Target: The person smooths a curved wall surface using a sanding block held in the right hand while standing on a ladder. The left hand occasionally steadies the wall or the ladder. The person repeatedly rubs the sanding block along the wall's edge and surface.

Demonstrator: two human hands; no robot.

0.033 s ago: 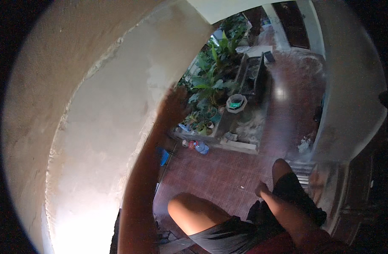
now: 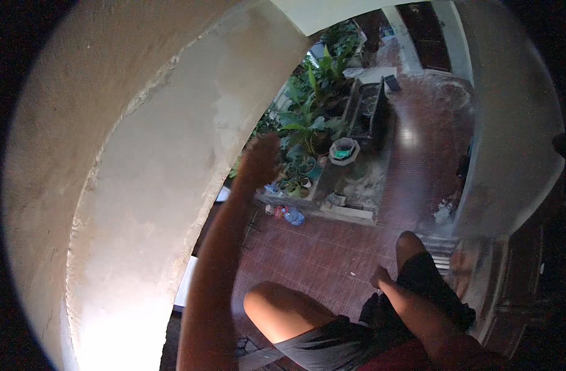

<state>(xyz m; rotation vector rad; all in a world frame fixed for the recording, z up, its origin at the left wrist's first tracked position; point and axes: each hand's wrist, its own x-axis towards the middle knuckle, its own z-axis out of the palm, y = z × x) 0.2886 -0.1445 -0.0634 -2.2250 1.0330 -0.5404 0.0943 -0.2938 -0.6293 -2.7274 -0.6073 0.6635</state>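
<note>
My left hand [image 2: 262,159] is raised at the end of a stretched forearm, beside the edge of a pale plastered wall panel [image 2: 153,142]. Motion smears its fingers, and I cannot make out anything in them. Beyond it are leafy green plants [image 2: 307,117]. My right hand [image 2: 380,276] is low, beside my right leg in dark shorts [image 2: 428,281]. Its fingers look curled together; whatever they may hold is hidden.
Red-brown tiles [image 2: 307,253] cover the floor below. A blue plastic bottle [image 2: 293,216] lies near the planter. An octagonal pot [image 2: 344,151] and a dark rectangular trough [image 2: 366,111] stand farther off. White crumpled stuff [image 2: 443,211] lies at right.
My left forearm and hand have shifted slightly right, away from the wall edge, uncovering a gap between arm and wall. My right hand stays nearly in place.
</note>
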